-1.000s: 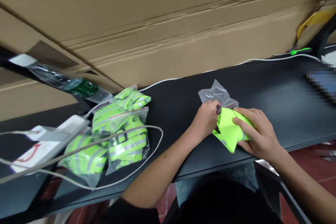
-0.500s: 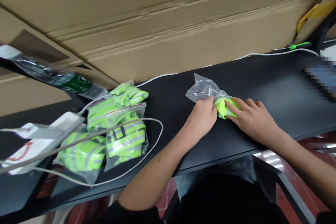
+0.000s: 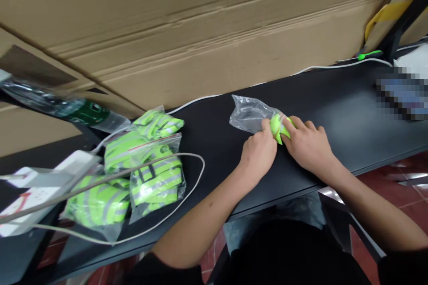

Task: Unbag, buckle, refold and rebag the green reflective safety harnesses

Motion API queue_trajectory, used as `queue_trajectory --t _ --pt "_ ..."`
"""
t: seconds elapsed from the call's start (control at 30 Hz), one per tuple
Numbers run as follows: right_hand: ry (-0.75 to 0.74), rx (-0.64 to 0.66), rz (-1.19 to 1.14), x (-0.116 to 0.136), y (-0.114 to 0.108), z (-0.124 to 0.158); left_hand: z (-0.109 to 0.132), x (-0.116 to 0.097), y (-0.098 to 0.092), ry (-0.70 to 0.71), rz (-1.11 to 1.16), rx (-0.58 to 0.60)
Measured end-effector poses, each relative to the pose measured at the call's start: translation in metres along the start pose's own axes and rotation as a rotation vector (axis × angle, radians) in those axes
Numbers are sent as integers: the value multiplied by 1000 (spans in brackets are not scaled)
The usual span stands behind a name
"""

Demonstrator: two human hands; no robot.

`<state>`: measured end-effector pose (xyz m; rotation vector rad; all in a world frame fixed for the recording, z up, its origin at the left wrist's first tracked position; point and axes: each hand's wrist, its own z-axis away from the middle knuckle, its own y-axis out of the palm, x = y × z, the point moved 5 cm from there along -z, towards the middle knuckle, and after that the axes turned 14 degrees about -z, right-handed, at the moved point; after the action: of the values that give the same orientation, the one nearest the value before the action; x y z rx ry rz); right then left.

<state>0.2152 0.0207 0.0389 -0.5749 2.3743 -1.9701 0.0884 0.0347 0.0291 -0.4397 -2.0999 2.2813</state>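
A clear plastic bag lies on the black desk, its free end pointing away to the left. At its mouth is a folded neon-yellow reflective strap, partly inside the bag. My left hand is closed, with thumb and forefinger pinching the edge of the bag beside the strap. My right hand presses and grips the strap from the right, fingers bent over it. Most of the strap is hidden under the right fingers.
Several bagged neon reflective straps lie at left, crossed by a grey cable. Beyond them are a white power strip and a tilted water bottle. Cardboard walls the back. A green-handled tool and a blurred-out device are at right.
Both hands have drawn closer together, the right one pushing the strap leftward toward the bag's mouth. More of the strap now sits within the clear plastic. The view has shifted slightly.
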Motion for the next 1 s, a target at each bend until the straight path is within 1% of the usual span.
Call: queue_trajectory --t 0.1,0.17,0.23,0.33,0.43,0.53,0.6,0.63,0.7,0.8,0.93,1.0 --pt "87 -92 -125 -1 -2 -2 -2 -3 0 11 59 -25" --pt "152 -97 -232 -3 -2 -5 -3 -8 1 18 96 -29" --pt "227 -87 -318 -7 -3 -8 -3 -12 4 17 104 -7" --pt "293 -89 -440 -12 -7 -12 -1 -19 7 85 73 2" --pt "253 -72 -679 -15 -4 -12 1 -18 5 211 21 -83" --pt "240 -96 -1004 -18 9 -7 4 -9 -1 300 53 -241" --pt "281 -170 -1173 -20 21 -1 7 -2 -7 317 188 -344" --pt "296 -214 -1231 -20 26 2 8 1 -9 312 272 -374" --pt "294 -293 -1319 -17 33 7 9 7 -11 256 443 -393" --pt "256 -377 -1385 -9 33 11 4 14 -7 112 723 -369" --pt "265 -505 -1372 -6 24 13 -7 18 7 -58 1153 -299" --pt "256 -533 -1364 -5 21 12 -11 18 14 -158 1366 -278"
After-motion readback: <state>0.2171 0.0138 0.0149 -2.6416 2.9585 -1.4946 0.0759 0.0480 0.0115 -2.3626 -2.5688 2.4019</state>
